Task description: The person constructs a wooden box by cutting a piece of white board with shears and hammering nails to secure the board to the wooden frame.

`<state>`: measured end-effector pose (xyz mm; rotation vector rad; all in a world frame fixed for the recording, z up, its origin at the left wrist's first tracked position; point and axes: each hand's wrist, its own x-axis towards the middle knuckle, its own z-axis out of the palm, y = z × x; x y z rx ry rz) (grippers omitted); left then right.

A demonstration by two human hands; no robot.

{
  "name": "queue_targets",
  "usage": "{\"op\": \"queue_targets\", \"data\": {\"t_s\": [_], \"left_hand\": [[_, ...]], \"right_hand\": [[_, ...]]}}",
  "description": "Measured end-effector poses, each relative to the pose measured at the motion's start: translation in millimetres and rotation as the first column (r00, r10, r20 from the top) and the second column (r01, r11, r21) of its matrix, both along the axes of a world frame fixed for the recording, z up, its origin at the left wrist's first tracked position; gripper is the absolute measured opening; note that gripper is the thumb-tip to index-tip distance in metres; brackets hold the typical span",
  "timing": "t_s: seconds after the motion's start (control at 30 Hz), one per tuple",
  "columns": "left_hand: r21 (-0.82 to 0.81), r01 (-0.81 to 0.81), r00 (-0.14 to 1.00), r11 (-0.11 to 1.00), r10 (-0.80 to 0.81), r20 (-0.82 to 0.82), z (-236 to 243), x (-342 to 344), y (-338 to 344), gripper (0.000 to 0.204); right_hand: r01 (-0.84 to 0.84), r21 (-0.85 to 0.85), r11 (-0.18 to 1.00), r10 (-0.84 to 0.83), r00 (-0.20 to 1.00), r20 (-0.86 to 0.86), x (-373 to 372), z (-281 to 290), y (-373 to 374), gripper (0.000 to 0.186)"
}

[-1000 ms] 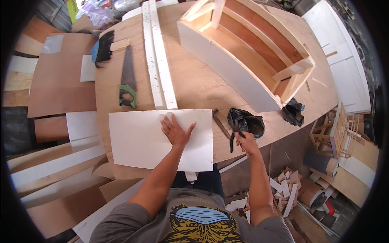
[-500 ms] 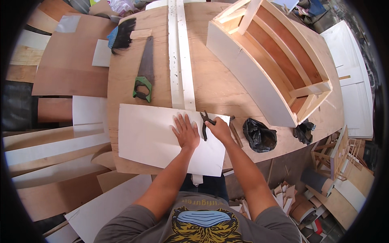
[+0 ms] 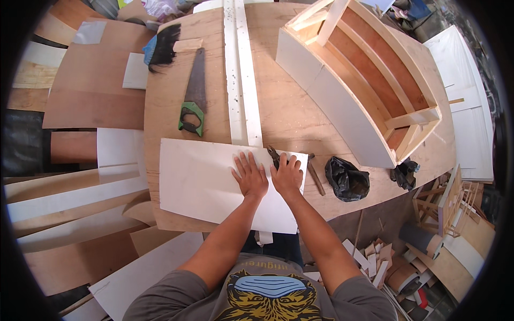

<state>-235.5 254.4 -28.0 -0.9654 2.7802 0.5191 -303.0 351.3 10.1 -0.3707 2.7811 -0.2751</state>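
Note:
A white panel (image 3: 198, 182) lies at the near edge of the plywood table (image 3: 160, 107). My left hand (image 3: 249, 176) is flat on it, fingers spread. Just right of it, my right hand (image 3: 287, 174) is palm down with curled fingers over black pliers (image 3: 274, 154), whose handles are mostly hidden. A hammer (image 3: 316, 175) lies beside the panel, left of a crumpled black bag (image 3: 345, 182). Beyond the panel lie two white strips (image 3: 235, 69) and a green-handled saw (image 3: 191, 115).
A curved wooden box frame (image 3: 340, 101) occupies the back right, with another black bag (image 3: 404, 174) below it. A dark bristled object (image 3: 166, 48) is at the far left. Boards (image 3: 88, 80) surround the table's left side; offcuts (image 3: 372, 259) are heaped at lower right.
My right hand has moved leftward with the pliers from beside the bag onto the panel and has turned palm down over them. The view has shifted, moving the table rightward in the picture.

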Motion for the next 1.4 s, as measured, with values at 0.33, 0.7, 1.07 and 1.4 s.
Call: {"op": "queue_targets", "data": {"t_s": [0.33, 0.7, 1.07, 1.4], "left_hand": [[0.007, 0.011, 0.999, 1.0, -0.011, 0.037, 2.6, -2.1, 1.4, 0.069], [0.022, 0.002, 0.997, 1.0, -0.004, 0.082, 4.0, -4.1, -0.1, 0.07], [0.062, 0.08, 0.983, 0.995, -0.089, 0.158, 12.9, -3.4, -6.2, 0.054], [0.034, 0.097, 0.978, 0.995, -0.102, 0.183, -0.1, -5.6, -6.4, 0.072]], "right_hand": [[-0.1, 0.03, 0.995, 0.102, 0.992, -0.07, 4.1, -10.6, -3.9, 0.059], [-0.03, 0.083, 0.996, 0.014, 0.982, 0.187, -8.9, 29.2, -27.6, 0.058], [-0.034, 0.071, 0.997, 0.016, 0.971, 0.24, -11.2, 36.4, -27.4, 0.062], [0.017, 0.086, 0.996, -0.038, 0.967, 0.251, -13.2, 38.1, -39.0, 0.061]]}}
